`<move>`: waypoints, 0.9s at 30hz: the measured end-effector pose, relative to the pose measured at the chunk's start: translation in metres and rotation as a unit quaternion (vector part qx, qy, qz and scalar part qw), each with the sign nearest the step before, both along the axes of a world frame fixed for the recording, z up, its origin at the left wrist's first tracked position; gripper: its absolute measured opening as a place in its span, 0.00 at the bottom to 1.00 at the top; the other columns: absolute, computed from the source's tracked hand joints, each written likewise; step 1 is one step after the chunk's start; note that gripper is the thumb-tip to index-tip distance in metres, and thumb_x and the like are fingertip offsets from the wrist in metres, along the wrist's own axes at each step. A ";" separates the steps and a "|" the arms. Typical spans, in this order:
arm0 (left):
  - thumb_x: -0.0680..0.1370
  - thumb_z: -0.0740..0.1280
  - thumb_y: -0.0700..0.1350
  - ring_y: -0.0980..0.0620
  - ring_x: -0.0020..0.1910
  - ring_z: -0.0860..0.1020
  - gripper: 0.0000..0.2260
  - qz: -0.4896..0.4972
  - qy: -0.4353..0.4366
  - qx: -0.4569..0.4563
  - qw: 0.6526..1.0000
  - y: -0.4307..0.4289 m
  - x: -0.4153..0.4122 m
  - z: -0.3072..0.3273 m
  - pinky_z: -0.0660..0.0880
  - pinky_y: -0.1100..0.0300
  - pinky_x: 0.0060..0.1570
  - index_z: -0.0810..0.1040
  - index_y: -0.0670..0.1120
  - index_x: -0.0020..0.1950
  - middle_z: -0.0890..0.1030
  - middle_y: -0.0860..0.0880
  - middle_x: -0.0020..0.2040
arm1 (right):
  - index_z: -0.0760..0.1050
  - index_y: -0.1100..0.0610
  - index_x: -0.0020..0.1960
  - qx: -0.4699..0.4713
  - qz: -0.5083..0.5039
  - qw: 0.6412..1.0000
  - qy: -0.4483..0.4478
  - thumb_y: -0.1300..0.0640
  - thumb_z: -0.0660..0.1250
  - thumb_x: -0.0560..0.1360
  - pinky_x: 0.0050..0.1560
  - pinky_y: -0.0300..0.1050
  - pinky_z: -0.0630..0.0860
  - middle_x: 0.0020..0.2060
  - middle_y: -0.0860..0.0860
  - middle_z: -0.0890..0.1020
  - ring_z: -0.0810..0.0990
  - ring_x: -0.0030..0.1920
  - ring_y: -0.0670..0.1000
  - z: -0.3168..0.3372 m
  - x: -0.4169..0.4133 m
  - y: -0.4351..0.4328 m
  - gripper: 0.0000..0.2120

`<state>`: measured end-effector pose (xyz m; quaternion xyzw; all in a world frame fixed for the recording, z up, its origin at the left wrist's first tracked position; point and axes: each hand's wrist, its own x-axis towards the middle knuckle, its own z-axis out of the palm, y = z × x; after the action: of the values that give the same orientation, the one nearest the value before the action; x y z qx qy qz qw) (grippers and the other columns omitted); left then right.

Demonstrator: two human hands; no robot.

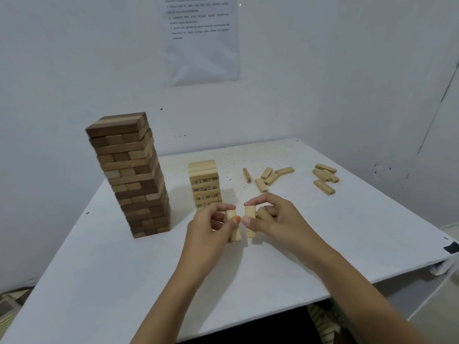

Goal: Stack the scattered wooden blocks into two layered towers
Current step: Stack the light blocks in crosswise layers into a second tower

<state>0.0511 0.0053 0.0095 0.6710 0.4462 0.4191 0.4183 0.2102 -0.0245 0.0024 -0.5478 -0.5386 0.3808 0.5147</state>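
Left hand (211,229): pinches left block (235,233), upright, just above table (99,269).
Right hand (278,220): thumb and forefinger pinch right block (250,223), upright; tucked block (262,214) sits in its curled fingers.
Gap: the two upright blocks are side by side, not touching.
Pale tower (203,186): numbered, 12 o'clock of left hand, close behind.
Dark tower (129,175): 10 o'clock, taller.
Loose blocks (267,177): 1 o'clock, flat.
Far group (325,178): 2 o'clock, near table edge.
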 end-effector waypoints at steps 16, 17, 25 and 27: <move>0.78 0.66 0.41 0.55 0.45 0.76 0.13 0.037 0.064 0.020 0.997 -0.009 -0.036 -0.032 0.72 0.70 0.45 0.78 0.47 0.62 0.77 0.47 0.51 | 0.77 0.51 0.55 0.036 -0.065 0.967 -0.243 0.50 0.71 0.74 0.41 0.30 0.68 0.46 0.48 0.73 0.73 0.43 0.40 -0.020 -0.044 -0.005 0.11; 0.78 0.67 0.40 0.56 0.45 0.76 0.12 0.044 0.061 0.024 0.997 -0.009 -0.033 -0.033 0.72 0.70 0.45 0.78 0.46 0.61 0.76 0.48 0.52 | 0.77 0.50 0.57 0.036 -0.069 0.965 -0.249 0.50 0.70 0.75 0.42 0.29 0.68 0.46 0.48 0.73 0.74 0.44 0.40 -0.021 -0.043 -0.005 0.11; 0.79 0.63 0.41 0.50 0.44 0.79 0.08 0.073 -0.010 0.006 0.997 -0.013 -0.028 -0.036 0.74 0.63 0.46 0.78 0.50 0.55 0.78 0.45 0.49 | 0.80 0.50 0.59 0.016 -0.095 0.995 0.034 0.63 0.60 0.79 0.46 0.32 0.73 0.49 0.53 0.82 0.78 0.48 0.47 -0.018 -0.034 -0.014 0.15; 0.78 0.65 0.38 0.54 0.42 0.77 0.09 0.068 -0.002 0.019 0.998 -0.016 -0.029 -0.035 0.73 0.69 0.43 0.79 0.49 0.54 0.79 0.46 0.47 | 0.83 0.51 0.54 0.033 -0.114 0.993 0.007 0.63 0.64 0.78 0.38 0.27 0.71 0.43 0.49 0.83 0.76 0.41 0.45 -0.019 -0.034 -0.016 0.12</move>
<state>0.0218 -0.0104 -0.0253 0.6463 0.4822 0.4559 0.3769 0.1759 -0.0404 -0.0164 -0.5860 -0.4812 0.3055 0.5759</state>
